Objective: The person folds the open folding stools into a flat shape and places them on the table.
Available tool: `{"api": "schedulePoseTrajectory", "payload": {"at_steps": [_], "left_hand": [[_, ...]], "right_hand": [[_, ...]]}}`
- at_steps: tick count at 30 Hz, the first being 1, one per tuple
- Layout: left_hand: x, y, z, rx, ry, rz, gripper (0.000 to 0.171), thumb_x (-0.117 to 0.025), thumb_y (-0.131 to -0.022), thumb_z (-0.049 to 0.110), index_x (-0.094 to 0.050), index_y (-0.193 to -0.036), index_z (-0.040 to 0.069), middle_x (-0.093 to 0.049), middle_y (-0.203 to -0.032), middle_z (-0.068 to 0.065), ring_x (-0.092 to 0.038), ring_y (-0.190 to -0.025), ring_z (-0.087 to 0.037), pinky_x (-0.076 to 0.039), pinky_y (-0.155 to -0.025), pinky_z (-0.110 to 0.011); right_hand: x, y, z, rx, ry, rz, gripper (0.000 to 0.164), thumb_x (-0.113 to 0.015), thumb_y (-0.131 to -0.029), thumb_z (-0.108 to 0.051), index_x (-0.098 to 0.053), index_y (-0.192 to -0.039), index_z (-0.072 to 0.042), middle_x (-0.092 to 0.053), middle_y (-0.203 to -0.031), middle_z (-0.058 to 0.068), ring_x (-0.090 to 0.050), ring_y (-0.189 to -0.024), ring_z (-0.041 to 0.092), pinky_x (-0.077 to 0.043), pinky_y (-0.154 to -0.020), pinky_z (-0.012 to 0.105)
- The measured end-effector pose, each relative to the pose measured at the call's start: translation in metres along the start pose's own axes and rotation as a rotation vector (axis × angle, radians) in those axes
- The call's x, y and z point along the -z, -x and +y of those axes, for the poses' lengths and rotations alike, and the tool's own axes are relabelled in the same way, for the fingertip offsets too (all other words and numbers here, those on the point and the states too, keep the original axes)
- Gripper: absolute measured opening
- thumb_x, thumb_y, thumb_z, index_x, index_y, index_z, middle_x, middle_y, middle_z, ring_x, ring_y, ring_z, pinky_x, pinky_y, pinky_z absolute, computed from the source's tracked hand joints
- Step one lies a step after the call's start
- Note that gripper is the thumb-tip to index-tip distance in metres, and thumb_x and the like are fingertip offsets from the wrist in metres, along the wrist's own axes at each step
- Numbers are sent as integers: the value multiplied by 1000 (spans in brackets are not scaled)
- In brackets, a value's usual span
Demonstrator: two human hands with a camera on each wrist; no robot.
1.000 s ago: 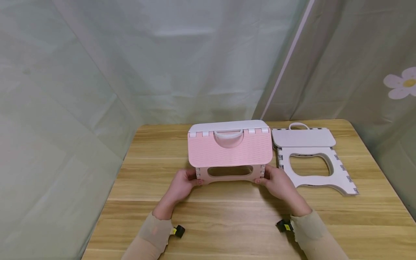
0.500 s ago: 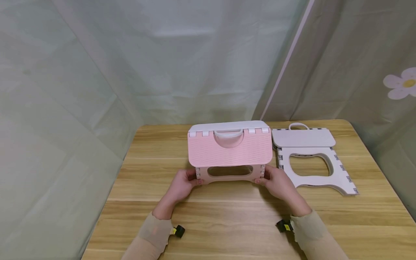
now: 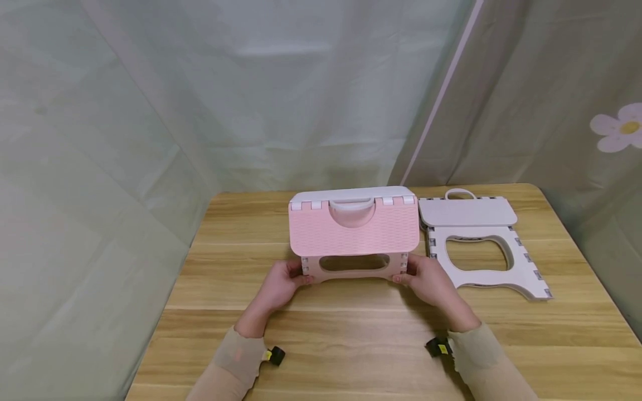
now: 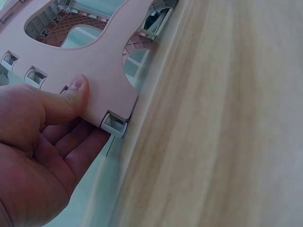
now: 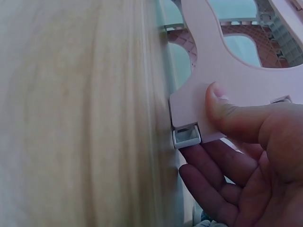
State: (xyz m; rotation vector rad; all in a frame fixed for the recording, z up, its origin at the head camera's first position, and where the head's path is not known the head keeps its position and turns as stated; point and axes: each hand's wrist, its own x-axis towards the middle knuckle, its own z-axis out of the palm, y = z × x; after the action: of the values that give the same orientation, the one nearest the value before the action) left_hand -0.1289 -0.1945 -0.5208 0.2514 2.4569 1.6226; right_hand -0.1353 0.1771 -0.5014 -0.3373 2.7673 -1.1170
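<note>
A pink and white folding stool (image 3: 353,231) stands on the wooden table, its top partly folded with the pink half sloping down toward me. A white handle lies along the fold. My left hand (image 3: 281,284) grips the lower left edge of the near leg panel (image 4: 106,71), thumb on the front face and fingers behind. On the other side my right hand (image 3: 426,278) holds the lower right corner of that panel (image 5: 236,78) likewise, with its thumb in front. Through the leg's opening, the wrist views show the ribbed inside of the stool.
A white folding stool (image 3: 478,256), folded flat with its handle at the far end, lies just right of the pink one. The wooden table (image 3: 351,345) runs back to a pale curtain (image 3: 311,100), with more fabric at left and right.
</note>
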Motion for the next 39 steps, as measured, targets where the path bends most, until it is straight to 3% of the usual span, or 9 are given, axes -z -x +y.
{"api": "schedulePoseTrajectory", "payload": {"at_steps": [8, 18, 39], "left_hand": [[1, -1, -3, 1, 24, 0, 25, -77, -96, 1, -78, -122, -1, -78, -119, -13, -72, -102, -18, -57, -83, -26], [2, -2, -4, -5, 54, -3, 30, -76, -97, 1, -74, -126, -4, -76, -124, -16, -71, -110, -23, -56, -87, -26], [3, -2, -2, -3, 24, -2, 27, -76, -97, 0, -76, -124, -3, -77, -121, -14, -71, -103, -19, -56, -84, -26]], "right_hand": [[-2, -2, 2, -30, -43, 26, 26, -91, -87, -20, -82, -108, -9, -79, -94, -1, -64, -79, 14, -50, -69, 33], [-5, -1, 2, -2, -39, 68, 32, -92, -87, -19, -80, -114, -6, -81, -102, 4, -71, -91, 18, -55, -78, 39], [-5, -1, 1, 4, -53, 62, 28, -91, -87, -17, -80, -110, -7, -80, -98, 2, -70, -87, 16, -54, -77, 39]]}}
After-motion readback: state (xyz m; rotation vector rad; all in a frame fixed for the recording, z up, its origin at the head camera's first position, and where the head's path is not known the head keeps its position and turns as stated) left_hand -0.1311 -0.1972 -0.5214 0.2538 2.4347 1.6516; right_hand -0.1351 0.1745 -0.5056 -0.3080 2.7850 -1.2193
